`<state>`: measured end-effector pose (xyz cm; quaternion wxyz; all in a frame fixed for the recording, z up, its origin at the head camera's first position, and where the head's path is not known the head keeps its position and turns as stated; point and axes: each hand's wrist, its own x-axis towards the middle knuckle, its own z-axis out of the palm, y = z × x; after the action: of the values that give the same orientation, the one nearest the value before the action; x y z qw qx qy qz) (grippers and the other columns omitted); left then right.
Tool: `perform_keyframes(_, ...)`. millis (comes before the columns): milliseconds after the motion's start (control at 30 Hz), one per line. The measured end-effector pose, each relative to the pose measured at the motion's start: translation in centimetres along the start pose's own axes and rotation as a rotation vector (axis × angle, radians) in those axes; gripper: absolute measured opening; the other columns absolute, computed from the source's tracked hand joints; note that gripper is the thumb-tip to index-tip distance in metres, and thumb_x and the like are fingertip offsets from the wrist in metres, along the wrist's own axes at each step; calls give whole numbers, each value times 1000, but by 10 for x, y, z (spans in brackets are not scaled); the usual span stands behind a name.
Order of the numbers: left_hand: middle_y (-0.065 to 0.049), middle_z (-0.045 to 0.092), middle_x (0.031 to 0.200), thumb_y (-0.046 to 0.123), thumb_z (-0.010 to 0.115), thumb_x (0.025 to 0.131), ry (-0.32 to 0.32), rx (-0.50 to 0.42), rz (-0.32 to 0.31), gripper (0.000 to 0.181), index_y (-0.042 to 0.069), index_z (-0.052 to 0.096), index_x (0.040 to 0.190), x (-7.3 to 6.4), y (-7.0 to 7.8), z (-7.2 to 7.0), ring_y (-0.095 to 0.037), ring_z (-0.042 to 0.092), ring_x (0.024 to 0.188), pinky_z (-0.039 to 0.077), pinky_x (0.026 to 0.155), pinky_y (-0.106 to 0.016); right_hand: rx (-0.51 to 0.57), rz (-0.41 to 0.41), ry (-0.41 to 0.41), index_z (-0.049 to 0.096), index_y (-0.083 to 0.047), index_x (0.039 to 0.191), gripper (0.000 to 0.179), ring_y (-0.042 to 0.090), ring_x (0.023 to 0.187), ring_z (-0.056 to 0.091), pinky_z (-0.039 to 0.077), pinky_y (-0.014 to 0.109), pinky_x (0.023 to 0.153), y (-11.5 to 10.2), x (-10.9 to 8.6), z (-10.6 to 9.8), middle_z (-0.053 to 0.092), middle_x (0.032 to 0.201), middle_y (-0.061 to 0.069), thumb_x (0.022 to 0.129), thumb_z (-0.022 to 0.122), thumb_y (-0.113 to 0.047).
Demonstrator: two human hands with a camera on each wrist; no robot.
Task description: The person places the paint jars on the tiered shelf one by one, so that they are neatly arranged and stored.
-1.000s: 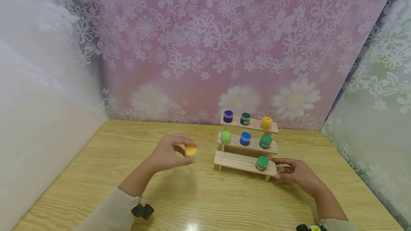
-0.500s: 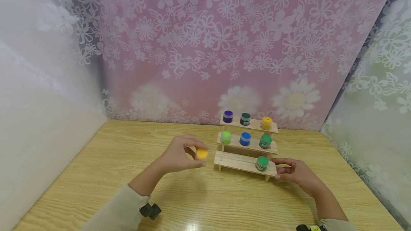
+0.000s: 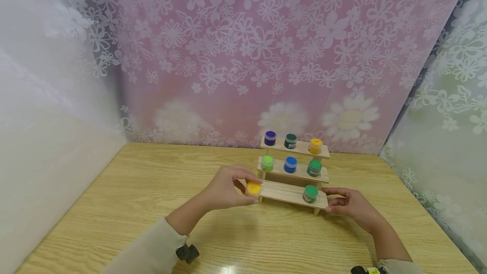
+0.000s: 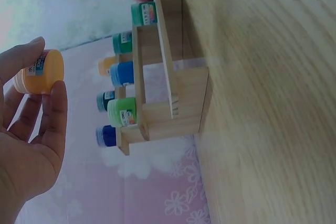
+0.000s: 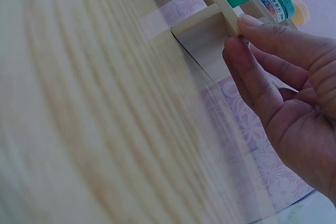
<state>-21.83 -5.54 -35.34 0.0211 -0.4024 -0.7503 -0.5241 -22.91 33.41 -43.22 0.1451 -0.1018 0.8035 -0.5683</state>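
Observation:
My left hand (image 3: 227, 189) pinches a small jar of orange-yellow paint (image 3: 253, 188) between thumb and fingers, its lid facing up. In the head view the jar overlaps the left end of the lowest step of a three-step wooden rack (image 3: 283, 192); the left wrist view (image 4: 44, 72) shows a gap between jar and rack. With thumb on top and fingers beneath, my right hand (image 3: 353, 209) grips the right end of that lowest step. Close to it on this step stands a green paint jar (image 3: 310, 194).
The middle step carries a light green jar (image 3: 267, 163), a blue jar (image 3: 290, 164) and another green jar (image 3: 314, 168). On the top step are a purple jar (image 3: 270, 138), a dark green jar (image 3: 290, 141) and a yellow jar (image 3: 315, 146). A flowered curtain (image 3: 213, 75) hangs behind the table (image 3: 152, 189).
My left hand has moved right and slightly toward me, bringing the orange-yellow paint jar from over the table to the rack's left end. The right hand and rack have stayed still.

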Motion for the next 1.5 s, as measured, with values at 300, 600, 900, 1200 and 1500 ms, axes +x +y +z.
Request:
perform_keyframes(300,8,59,100,17,79,66,21,32,-23,35,18,68,100,8,-13,19,-8,55,89,53,61,-26,-9,-11,-1,38,-1,133,64,27,89,59,50,36,76,1,0,0,57,104,21,78,67,-15)
perform_keyframes(600,9,55,97,17,79,66,61,41,-62,35,17,69,99,15,-26,35,-8,53,88,52,61,-22,-4,-15,-4,38,0,133,63,26,90,59,50,37,76,-1,-1,1,55,105,23,79,67,-15)
perform_keyframes(900,9,59,95,12,79,64,82,2,-142,34,12,69,97,30,-47,52,-5,57,86,52,66,-21,0,-2,-1,38,0,132,64,24,89,59,50,37,76,-1,0,0,56,106,21,78,68,-15)
perform_keyframes(1200,11,60,92,11,80,64,82,41,-238,32,17,70,94,44,-59,64,-2,57,82,50,65,-15,2,-8,-3,37,1,133,65,26,90,59,50,38,77,-2,0,0,55,107,22,78,68,-14)
perform_keyframes(1500,10,60,90,11,79,64,97,53,-320,31,19,70,92,51,-65,70,-2,58,73,50,60,-16,6,-13,2,38,2,132,64,23,90,59,50,38,77,1,1,0,52,111,21,78,68,-14)
